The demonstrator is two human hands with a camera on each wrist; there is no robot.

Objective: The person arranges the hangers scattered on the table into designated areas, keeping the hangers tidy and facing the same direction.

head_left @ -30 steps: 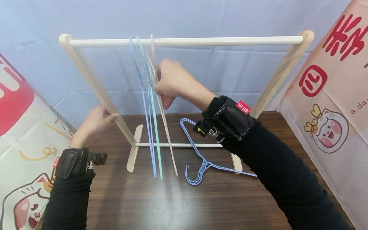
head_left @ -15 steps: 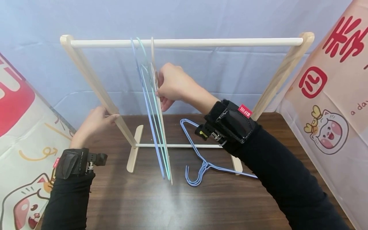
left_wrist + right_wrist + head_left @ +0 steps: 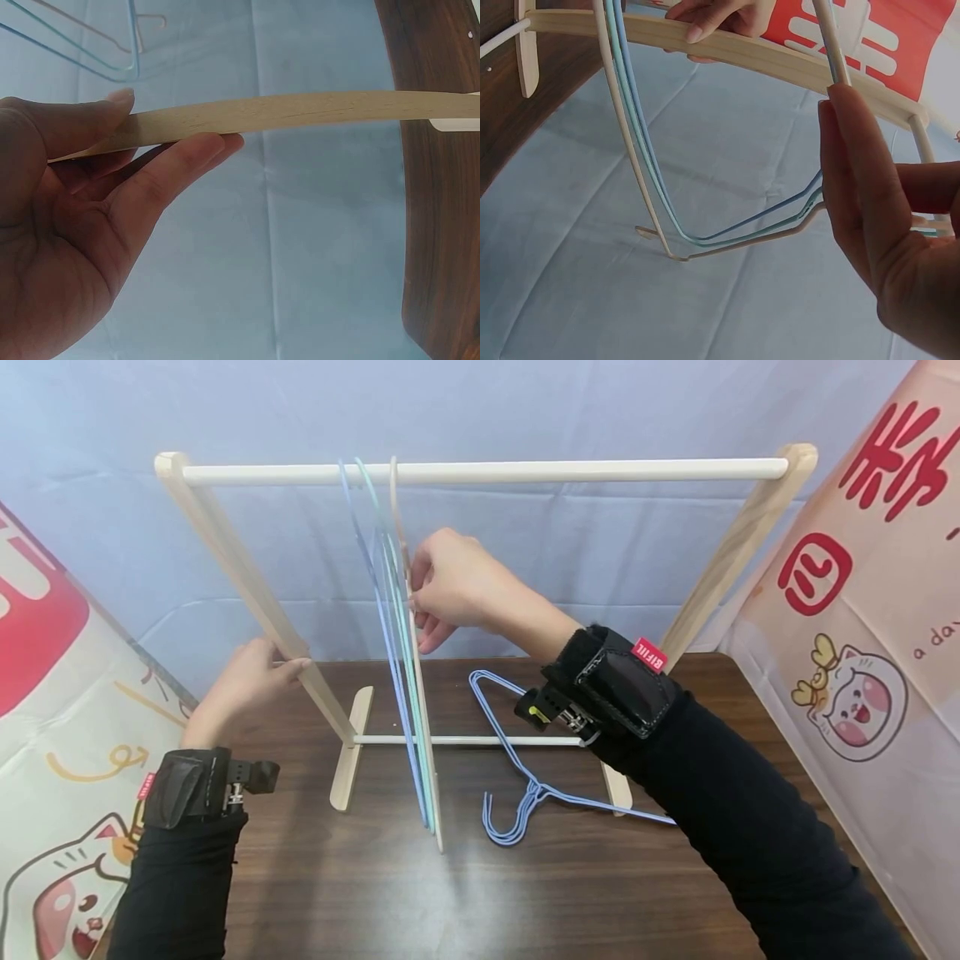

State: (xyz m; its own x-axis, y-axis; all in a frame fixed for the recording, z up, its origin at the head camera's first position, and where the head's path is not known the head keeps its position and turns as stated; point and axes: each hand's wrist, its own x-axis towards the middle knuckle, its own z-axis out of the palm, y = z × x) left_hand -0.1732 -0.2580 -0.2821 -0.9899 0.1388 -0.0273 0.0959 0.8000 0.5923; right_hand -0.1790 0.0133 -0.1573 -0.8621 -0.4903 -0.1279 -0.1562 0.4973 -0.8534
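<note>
My left hand (image 3: 251,681) pinches the left wooden post (image 3: 300,109) of a small clothes rack between thumb and fingers. Three hangers hang close together on the white top rail (image 3: 600,471): a blue hanger (image 3: 385,618), a teal hanger (image 3: 365,478) and a beige hanger (image 3: 621,120), which is the rightmost. At the beige hanger's near shoulder is my right hand (image 3: 457,581). In the right wrist view its fingers (image 3: 859,142) are straight, with their tips touching that shoulder; the thumb is partly hidden behind them.
A stack of blue hangers (image 3: 534,789) lies on the brown tabletop (image 3: 337,877), partly under my right forearm. The rack's lower rail (image 3: 465,741) runs behind them. Blue cloth (image 3: 525,410) hangs at the back, with printed sheets at both sides.
The lower end of the beige hanger has swung left and now lines up with the blue and teal ones. My right hand has shifted slightly right and down; my left hand stays at the post.
</note>
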